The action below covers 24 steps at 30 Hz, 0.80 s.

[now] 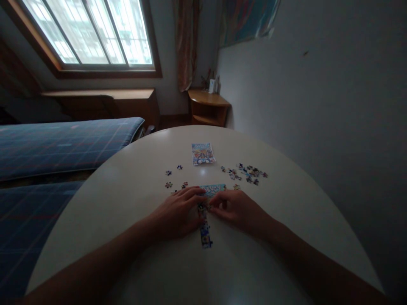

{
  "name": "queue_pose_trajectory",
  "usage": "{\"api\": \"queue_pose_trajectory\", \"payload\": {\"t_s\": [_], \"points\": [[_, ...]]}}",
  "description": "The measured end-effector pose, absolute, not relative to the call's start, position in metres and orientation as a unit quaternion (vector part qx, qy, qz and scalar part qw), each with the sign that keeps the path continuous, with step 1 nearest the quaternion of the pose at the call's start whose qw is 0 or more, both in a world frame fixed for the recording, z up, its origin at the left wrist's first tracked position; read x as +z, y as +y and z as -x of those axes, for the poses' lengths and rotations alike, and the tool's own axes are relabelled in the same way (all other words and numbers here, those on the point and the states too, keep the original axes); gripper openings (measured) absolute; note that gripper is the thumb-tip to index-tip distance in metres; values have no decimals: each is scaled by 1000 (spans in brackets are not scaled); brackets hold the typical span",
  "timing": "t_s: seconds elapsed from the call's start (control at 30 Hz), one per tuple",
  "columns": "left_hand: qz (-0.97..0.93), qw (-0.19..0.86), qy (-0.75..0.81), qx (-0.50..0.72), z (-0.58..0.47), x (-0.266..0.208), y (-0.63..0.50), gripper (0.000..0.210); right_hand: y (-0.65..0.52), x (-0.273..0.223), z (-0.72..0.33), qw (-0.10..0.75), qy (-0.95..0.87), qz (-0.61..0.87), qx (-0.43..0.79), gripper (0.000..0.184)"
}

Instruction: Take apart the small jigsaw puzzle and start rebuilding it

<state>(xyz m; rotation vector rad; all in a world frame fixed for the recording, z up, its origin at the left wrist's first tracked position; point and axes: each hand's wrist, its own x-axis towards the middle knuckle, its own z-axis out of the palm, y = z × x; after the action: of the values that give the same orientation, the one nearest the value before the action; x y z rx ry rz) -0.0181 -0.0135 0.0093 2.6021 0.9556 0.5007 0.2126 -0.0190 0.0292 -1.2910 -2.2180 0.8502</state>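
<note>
A partly joined jigsaw puzzle [205,237] lies on the white round table, with a light blue top strip and a narrow column running down toward me. My left hand [178,214] rests on its left side, fingers stretched out and spread over the edge. At the puzzle's right side, my right hand [238,209] has thumb and forefinger pinched on a small puzzle piece [209,207], mostly covered by the fingertips. Both hands hide part of the puzzle's middle.
Behind the puzzle lies a printed picture sheet [202,154]. Loose pieces [254,171] are heaped at the right, and several more [168,185] are scattered left. The round table [152,156] stands beside a plaid mattress [63,144] and a white wall [302,106].
</note>
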Motion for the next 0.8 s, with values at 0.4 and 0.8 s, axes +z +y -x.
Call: {"api": "queue_pose_trajectory", "payload": {"t_s": [0.4,0.8], "points": [[-908,172,332,186,18,9,-13,42,-22,30,-211,202,-808,459,310,11],[-910,169,332,184,17,9,-13,43,-27,30,-202,191,-833,463,235,6]]}}
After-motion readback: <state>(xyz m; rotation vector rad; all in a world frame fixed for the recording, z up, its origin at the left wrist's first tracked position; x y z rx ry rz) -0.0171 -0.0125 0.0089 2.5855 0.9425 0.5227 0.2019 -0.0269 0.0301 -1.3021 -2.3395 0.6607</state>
